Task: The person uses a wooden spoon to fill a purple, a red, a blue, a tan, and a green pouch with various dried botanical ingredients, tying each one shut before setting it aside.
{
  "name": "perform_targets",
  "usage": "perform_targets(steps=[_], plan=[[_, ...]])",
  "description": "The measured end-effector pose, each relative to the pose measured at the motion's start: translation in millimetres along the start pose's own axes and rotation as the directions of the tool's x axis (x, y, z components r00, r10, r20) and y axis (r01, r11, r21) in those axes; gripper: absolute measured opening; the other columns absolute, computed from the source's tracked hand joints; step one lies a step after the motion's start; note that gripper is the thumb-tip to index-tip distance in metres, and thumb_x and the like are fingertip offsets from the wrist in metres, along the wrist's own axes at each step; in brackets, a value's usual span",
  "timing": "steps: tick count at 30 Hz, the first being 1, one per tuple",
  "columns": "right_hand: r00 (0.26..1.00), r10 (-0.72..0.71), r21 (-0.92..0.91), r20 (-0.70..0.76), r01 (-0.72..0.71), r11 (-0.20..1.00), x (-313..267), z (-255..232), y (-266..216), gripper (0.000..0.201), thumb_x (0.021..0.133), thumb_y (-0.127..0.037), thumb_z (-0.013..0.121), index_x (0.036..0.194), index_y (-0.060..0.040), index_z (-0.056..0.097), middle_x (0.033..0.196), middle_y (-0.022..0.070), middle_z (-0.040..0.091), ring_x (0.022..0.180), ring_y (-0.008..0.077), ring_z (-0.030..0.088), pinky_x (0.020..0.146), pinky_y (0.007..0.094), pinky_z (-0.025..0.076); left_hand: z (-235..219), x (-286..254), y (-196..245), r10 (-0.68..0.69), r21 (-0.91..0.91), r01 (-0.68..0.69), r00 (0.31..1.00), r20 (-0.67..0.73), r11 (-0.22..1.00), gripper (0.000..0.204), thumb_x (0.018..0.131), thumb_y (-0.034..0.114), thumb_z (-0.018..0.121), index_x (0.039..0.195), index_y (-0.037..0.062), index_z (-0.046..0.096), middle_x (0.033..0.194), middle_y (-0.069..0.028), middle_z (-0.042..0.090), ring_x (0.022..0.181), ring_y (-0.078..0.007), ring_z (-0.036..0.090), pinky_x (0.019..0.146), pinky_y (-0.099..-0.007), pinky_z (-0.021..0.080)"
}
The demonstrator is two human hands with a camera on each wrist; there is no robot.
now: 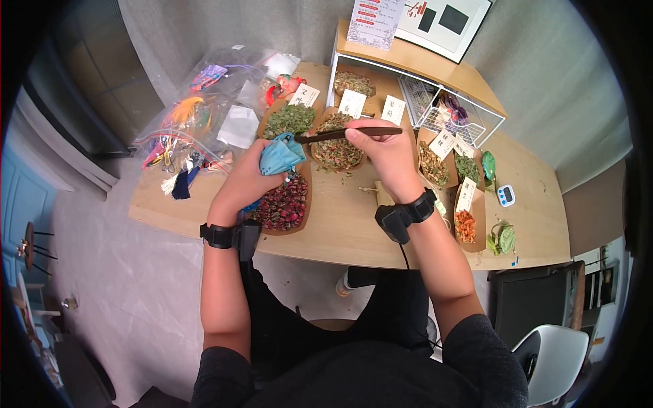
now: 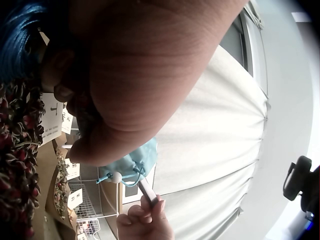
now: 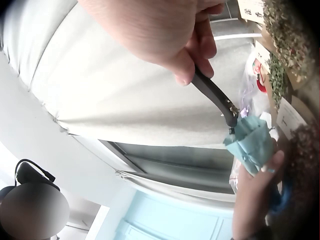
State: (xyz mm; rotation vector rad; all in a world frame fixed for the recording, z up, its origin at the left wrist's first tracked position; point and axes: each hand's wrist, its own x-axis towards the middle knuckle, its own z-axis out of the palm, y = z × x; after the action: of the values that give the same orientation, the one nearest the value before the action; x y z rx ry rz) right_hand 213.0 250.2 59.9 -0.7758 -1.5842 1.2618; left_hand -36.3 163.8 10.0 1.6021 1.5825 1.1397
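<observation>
My left hand [image 1: 238, 182] grips a light-blue drawstring pouch [image 1: 282, 156] above a paper tray of dried rosebuds [image 1: 282, 204]. The pouch has small cord beads, and a blue tassel [image 2: 20, 42] hangs near the hand. Between thumb and fingers, my right hand [image 1: 389, 162] holds a dark brown scoop [image 3: 215, 93] by its handle. Its far end reaches the pouch's open mouth, seen in the right wrist view, with bits of dried herb clinging near that end. The scoop's tip is hidden by the pouch.
Trays of green leaves [image 1: 289, 121] and mixed dried herbs [image 1: 337, 151] lie beyond my hands. More labelled trays, orange pieces [image 1: 465, 226] and a timer [image 1: 505, 196] are at right. Plastic bags with tassels [image 1: 197, 112] cover the left; a shelf [image 1: 422, 64] stands behind.
</observation>
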Motion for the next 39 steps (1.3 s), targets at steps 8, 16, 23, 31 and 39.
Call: perform_targets(steps=[8, 16, 23, 31, 39], plan=[[0.956, 0.002, -0.159, 0.294, 0.047, 0.986, 3.6, 40.1, -4.5, 0.019, 0.086, -0.009, 0.078, 0.103, -0.0021, 0.077, 0.092, 0.0060, 0.074, 0.085, 0.0120, 0.066, 0.078, 0.0267, 0.052, 2.3, -0.1, 1.5, 0.049, -0.011, -0.049, 0.999, 0.000, 0.999, 0.050, 0.076, 0.005, 0.073, 0.122, 0.0038, 0.053, 0.103, -0.0057, 0.060, 0.099, -0.0157, 0.056, 0.090, -0.0315, 0.046], [0.930, -0.086, -0.225, 0.358, 0.176, 0.958, 14.0, 0.0, -34.8, 0.019, 0.085, -0.005, 0.077, 0.104, -0.0034, 0.078, 0.099, 0.0060, 0.075, 0.086, 0.0125, 0.067, 0.079, 0.0265, 0.053, 1.1, 1.6, -2.9, 0.062, -0.058, -0.064, 0.997, -0.039, 0.996, 0.051, 0.076, 0.004, 0.074, 0.122, 0.0052, 0.052, 0.104, -0.0052, 0.060, 0.099, -0.0162, 0.057, 0.092, -0.0310, 0.046], [0.994, -0.046, -0.336, 0.096, 0.076, 0.939, 0.0, -33.9, 12.2, 0.020, 0.086, -0.011, 0.079, 0.105, -0.0044, 0.078, 0.101, 0.0077, 0.075, 0.083, 0.0128, 0.068, 0.076, 0.0270, 0.055, -0.8, 0.9, -4.0, 0.056, -0.035, -0.058, 0.997, -0.052, 0.998, 0.049, 0.076, 0.004, 0.072, 0.121, 0.0054, 0.052, 0.104, -0.0051, 0.062, 0.100, -0.0156, 0.058, 0.091, -0.0308, 0.046], [0.979, -0.205, -0.491, -0.016, 0.171, 0.854, 12.1, -9.4, 40.1, 0.022, 0.086, -0.016, 0.079, 0.104, -0.0035, 0.077, 0.090, 0.0136, 0.075, 0.080, 0.0191, 0.072, 0.073, 0.0307, 0.056, 0.5, 1.7, -6.3, 0.073, -0.063, -0.076, 0.996, -0.051, 0.995, 0.052, 0.076, 0.007, 0.076, 0.121, 0.0050, 0.051, 0.102, -0.0082, 0.061, 0.098, -0.0190, 0.058, 0.090, -0.0338, 0.047], [0.983, -0.180, -0.594, -0.016, 0.136, 0.793, 21.2, -7.1, 48.7, 0.017, 0.085, -0.016, 0.077, 0.096, -0.0029, 0.076, 0.085, 0.0143, 0.075, 0.075, 0.0230, 0.074, 0.070, 0.0319, 0.057, -1.2, 1.8, -4.8, 0.075, -0.045, -0.078, 0.996, -0.055, 0.996, 0.049, 0.076, 0.007, 0.075, 0.119, 0.0050, 0.052, 0.099, -0.0078, 0.061, 0.095, -0.0188, 0.058, 0.087, -0.0339, 0.048]])
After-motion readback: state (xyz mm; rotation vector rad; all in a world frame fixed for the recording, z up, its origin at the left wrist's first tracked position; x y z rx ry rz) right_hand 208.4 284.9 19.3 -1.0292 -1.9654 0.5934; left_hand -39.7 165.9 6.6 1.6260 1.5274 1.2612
